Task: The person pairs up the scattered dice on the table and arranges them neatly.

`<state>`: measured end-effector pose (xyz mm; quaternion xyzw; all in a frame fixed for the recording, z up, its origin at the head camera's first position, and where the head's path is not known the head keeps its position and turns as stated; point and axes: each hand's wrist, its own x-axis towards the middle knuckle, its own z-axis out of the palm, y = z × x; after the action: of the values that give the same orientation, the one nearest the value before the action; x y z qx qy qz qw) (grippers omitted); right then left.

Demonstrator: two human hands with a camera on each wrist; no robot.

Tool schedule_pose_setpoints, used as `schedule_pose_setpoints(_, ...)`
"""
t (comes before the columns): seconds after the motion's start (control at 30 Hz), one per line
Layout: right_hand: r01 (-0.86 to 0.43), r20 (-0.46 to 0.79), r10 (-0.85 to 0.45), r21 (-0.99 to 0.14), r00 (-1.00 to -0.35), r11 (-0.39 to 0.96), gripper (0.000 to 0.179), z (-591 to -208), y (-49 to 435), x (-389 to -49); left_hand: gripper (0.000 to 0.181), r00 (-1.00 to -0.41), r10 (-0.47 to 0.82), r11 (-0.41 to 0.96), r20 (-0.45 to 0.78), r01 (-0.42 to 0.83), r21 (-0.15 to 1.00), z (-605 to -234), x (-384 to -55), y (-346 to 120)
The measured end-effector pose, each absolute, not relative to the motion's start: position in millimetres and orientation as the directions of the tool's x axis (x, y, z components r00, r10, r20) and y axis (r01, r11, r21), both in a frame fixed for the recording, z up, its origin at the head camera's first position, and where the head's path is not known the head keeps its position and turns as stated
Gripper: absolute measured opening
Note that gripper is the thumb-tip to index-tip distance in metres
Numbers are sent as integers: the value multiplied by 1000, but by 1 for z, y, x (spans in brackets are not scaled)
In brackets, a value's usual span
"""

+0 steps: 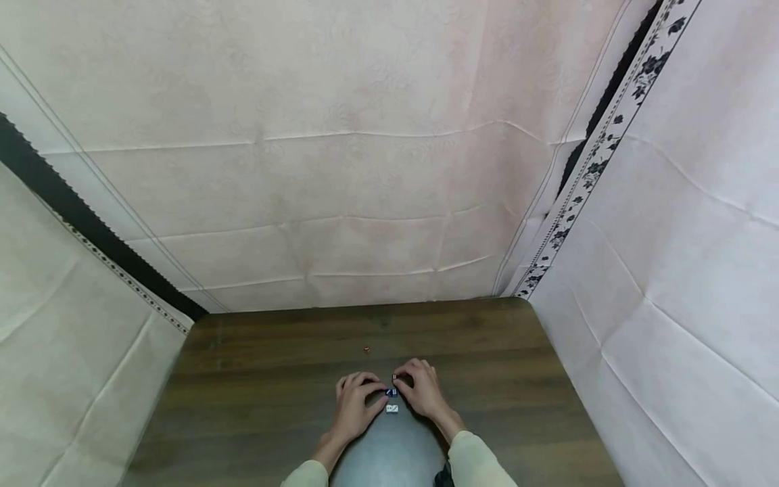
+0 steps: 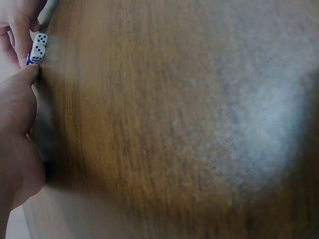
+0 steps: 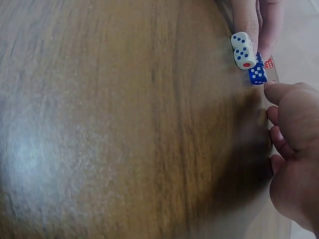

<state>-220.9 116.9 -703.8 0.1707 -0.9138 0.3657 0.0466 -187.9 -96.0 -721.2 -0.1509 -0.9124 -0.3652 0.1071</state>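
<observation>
Two white dice [image 1: 392,408] with dark dots lie side by side on the table, nearest the person. Just beyond them is a pair of blue dice [image 1: 391,392] with white dots. At the blue pair's left end, the left hand [image 1: 355,406] holds on with thumb and index fingertips. On the other side, the right hand [image 1: 421,391] pinches a small die [image 1: 394,377] between thumb and index finger, slightly farther from the person than the blue pair; the fingers mostly cover it. In the right wrist view, a red die [image 3: 269,63] with white dots shows beyond the blue dice.
Farther up the brown wooden table [image 1: 262,379] lies a small orange-red die [image 1: 366,350]. Pale cloth [image 1: 365,203] hangs behind the table and on both sides. The person's grey-clad body [image 1: 389,453] is close to the table's near edge.
</observation>
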Motion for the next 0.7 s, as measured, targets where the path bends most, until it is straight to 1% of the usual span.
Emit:
schedule_pose_setpoints(0.2,-318,181,-267,-667,-947,674,10,-706,115,-223,17,-932,196,681,305,354,641,-723,-189,-96)
schedule_pose_setpoints(0.53,-340,212,-267,-646,-940,683,8,-709,115,-226,17,-931,197,667,306,356,654,-722,-190,-95)
schedule_pose_setpoints(0.7,-332,206,-262,-643,-943,690,8,-710,114,-226,17,-933,199,674,299,352,650,-721,-189,-96)
